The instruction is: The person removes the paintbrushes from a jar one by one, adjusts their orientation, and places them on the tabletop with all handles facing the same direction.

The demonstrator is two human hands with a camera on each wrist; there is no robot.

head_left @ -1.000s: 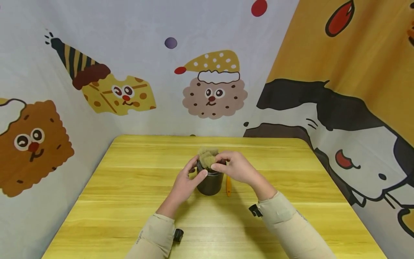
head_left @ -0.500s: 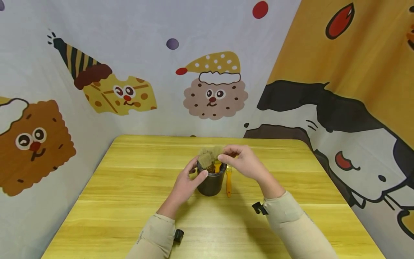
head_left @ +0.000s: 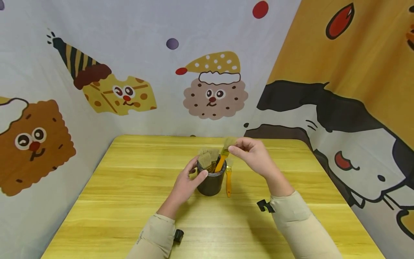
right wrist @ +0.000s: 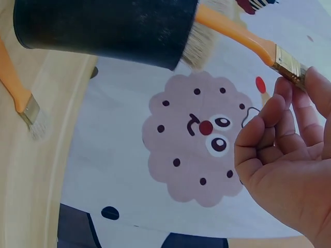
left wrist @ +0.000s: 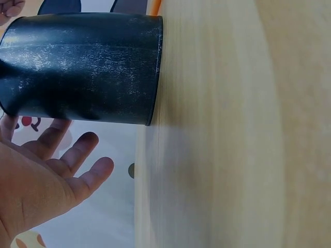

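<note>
In the head view, a black pot (head_left: 209, 186) stands upright on the table, with several bristle paintbrushes (head_left: 205, 160) in it, bristles up. My left hand (head_left: 185, 182) holds the pot at its rim, thumb at the front and fingers on the left side. My right hand (head_left: 254, 156) pinches a paintbrush (head_left: 221, 163) with an orange handle near its bristle end. This brush leans to the right, its handle end still inside the pot. The right wrist view shows thumb and fingertips on the metal band of the held paintbrush (right wrist: 243, 37).
Another orange-handled paintbrush (head_left: 229, 182) lies on the wooden table (head_left: 129, 201), just right of the pot. Behind the table hangs a cloth (head_left: 145, 21) printed with cartoon figures.
My right hand has moved up and to the right, drawing the paintbrush partly out of the pot; more of its orange handle shows. The left hand and the pot have stayed in place.
</note>
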